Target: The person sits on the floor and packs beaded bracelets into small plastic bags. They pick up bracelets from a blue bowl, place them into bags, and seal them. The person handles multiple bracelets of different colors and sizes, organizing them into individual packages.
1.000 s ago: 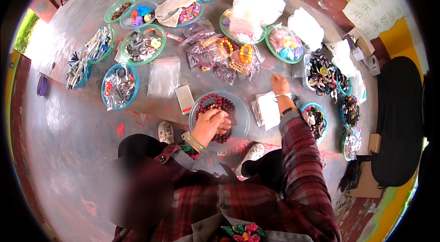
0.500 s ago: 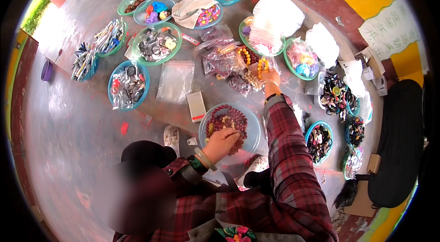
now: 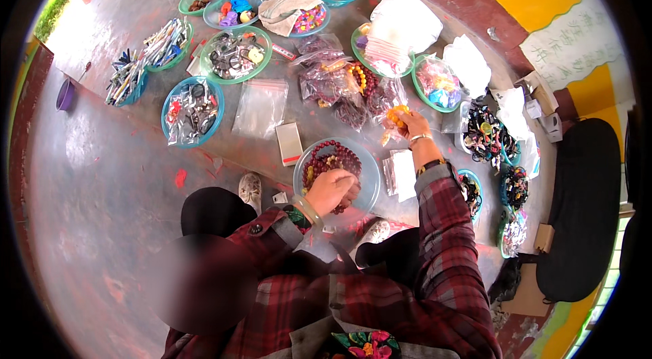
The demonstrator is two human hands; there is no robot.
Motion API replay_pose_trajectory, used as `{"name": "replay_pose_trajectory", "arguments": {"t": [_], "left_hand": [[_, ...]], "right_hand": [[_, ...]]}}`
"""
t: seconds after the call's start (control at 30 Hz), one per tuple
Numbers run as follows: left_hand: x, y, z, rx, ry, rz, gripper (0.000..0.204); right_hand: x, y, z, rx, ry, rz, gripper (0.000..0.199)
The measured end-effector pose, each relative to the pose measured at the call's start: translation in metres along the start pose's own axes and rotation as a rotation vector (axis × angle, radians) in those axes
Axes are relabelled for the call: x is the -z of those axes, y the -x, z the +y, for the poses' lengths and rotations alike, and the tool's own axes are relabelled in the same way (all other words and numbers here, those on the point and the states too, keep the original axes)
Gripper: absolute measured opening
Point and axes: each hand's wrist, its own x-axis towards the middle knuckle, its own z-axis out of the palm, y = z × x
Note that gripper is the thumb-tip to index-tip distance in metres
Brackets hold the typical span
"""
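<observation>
Yellow beads (image 3: 394,115) in right hand (image 3: 415,127); left hand (image 3: 331,191) over dark-red beads (image 3: 347,158), grip unclear

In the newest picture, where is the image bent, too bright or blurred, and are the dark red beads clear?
Head view: fisheye distortion curves the maroon wall band; same head view: glare whitens the floor at upper left, and a dark, smoothly blurred patch sits at lower left; head view again: the dark red beads look distinct where the left hand leaves them uncovered.
</observation>
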Motion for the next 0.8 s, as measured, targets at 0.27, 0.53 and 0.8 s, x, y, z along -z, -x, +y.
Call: {"name": "replay_pose_trajectory", "arguments": {"t": [0.27,0.53,0.8], "left_hand": [[0.001,-0.008,-0.014,0.143,0.474,0.17,0.04],[-0.004,0.009,0.005,-0.206,0.853,-0.127,0.037],[0.023,0.012,0.019,-0.469,0.562,0.276,0.04]], "right_hand": [[-0.016,0.129,-0.026,-0.087,-0.508,-0.376,0.027],[-0.053,0.21,-0.01,-0.035,-0.696,-0.591,0.033],[-0.044,0.186,0.016,-0.074,-0.495,-0.41,0.015]]}}
